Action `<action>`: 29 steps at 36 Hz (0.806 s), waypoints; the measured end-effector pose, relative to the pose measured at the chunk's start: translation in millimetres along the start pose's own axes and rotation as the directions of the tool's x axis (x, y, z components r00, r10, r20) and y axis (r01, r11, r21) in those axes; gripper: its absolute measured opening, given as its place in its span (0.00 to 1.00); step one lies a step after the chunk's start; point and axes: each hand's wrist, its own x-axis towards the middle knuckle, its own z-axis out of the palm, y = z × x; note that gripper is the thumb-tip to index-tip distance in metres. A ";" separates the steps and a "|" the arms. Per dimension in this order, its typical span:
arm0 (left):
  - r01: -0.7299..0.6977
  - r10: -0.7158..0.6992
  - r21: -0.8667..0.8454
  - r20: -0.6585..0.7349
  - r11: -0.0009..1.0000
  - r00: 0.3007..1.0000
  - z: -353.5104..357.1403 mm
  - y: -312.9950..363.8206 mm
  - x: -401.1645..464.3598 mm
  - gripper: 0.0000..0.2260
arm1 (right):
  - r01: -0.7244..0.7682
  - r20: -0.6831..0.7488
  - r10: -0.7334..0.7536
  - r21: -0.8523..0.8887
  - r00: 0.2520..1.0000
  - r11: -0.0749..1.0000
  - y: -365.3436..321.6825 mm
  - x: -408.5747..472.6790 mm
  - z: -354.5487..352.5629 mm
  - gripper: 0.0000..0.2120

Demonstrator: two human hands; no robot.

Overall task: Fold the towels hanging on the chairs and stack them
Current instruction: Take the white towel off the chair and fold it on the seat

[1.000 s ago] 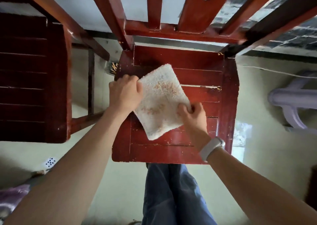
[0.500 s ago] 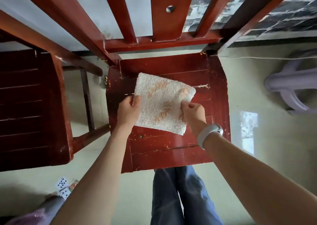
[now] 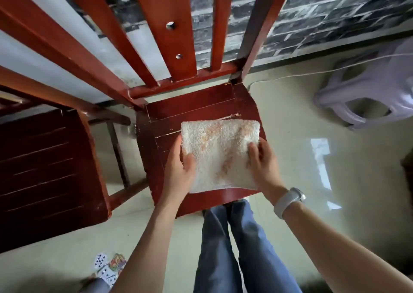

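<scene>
The folded towel (image 3: 220, 154) lies flat on the seat of the red wooden chair (image 3: 196, 104), toward the right and front part of the seat, and its right edge reaches the seat's right border. It is a white terry cloth with orange-brown marks, folded into a thick square of several layers. By its look it is light, soft and limp, with a rough looped surface that does not slip easily. It will probably sag and open if it is lifted by one corner only, so the better hold is from both side edges at once, with fingers under the bottom layer and thumbs on top, or with a flat palm below it.

The left hand (image 3: 181, 169) holds the left edge, its thumb lying on top of the cloth and its fingers hidden below. The right hand (image 3: 263, 165) rests on the right edge with the fingers spread and pressing down, not closed around the cloth.

A second dark red chair (image 3: 44, 169) stands just beside on the left. Some playing cards (image 3: 107, 268) lie on the floor, and a pale plastic stool (image 3: 368, 96) stands well apart at the right.
</scene>
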 end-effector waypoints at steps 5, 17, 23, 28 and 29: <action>-0.105 0.105 0.033 -0.016 0.994 0.994 19.8 53.9 -52.6 0.21 | -0.034 -0.018 0.037 0.147 0.999 0.989 -25.7 -28.9 -76.8 0.08; -0.496 0.450 0.216 0.231 0.841 0.863 158.8 232.0 -151.1 0.18 | 0.046 -0.416 0.098 0.323 0.904 0.945 -16.7 -110.8 -306.1 0.07; -0.659 0.576 0.123 0.385 0.742 0.721 297.2 304.2 -226.8 0.16 | 0.113 -0.621 0.147 0.360 0.770 0.926 37.6 -160.7 -452.6 0.08; -0.739 0.633 0.049 0.480 0.672 0.607 415.5 351.8 -291.8 0.15 | 0.155 -0.725 0.159 0.346 0.670 0.925 84.5 -193.3 -570.0 0.09; -0.751 0.637 0.035 0.504 0.660 0.583 437.4 358.3 -302.9 0.15 | 0.159 -0.741 0.166 0.346 0.650 0.925 93.6 -200.9 -589.8 0.10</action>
